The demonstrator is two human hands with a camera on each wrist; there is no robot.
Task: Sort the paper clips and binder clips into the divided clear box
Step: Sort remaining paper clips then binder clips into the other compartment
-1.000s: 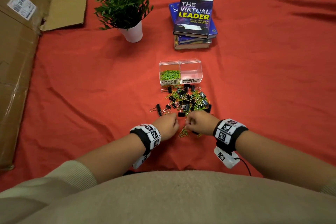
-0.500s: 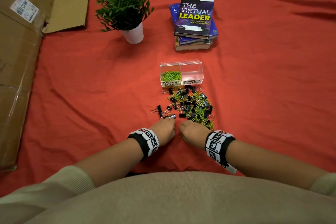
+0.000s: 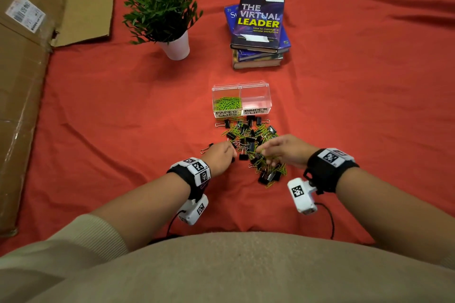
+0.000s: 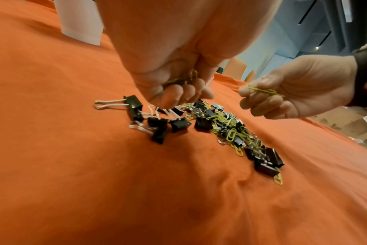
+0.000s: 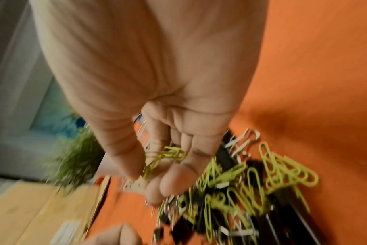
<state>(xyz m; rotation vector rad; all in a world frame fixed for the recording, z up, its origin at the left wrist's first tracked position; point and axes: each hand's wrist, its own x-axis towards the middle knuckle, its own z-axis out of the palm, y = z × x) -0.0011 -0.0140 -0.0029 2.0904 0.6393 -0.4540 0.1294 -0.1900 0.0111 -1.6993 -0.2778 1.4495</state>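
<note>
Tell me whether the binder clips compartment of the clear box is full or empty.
Empty. The binder clips compartment shows only clear walls and red cloth, while the neighbouring paper clips compartment holds green clips.

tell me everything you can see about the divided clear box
The divided clear plastic box is a small rectangular container, open at the top, standing upright on the red cloth just beyond the mixed clip pile. A middle wall splits it in two. Handwritten front labels read PAPER CLIPS on the left and BINDER CLIPS on the right. The left compartment holds green paper clips; the right looks empty. Neither hand touches it.
</note>
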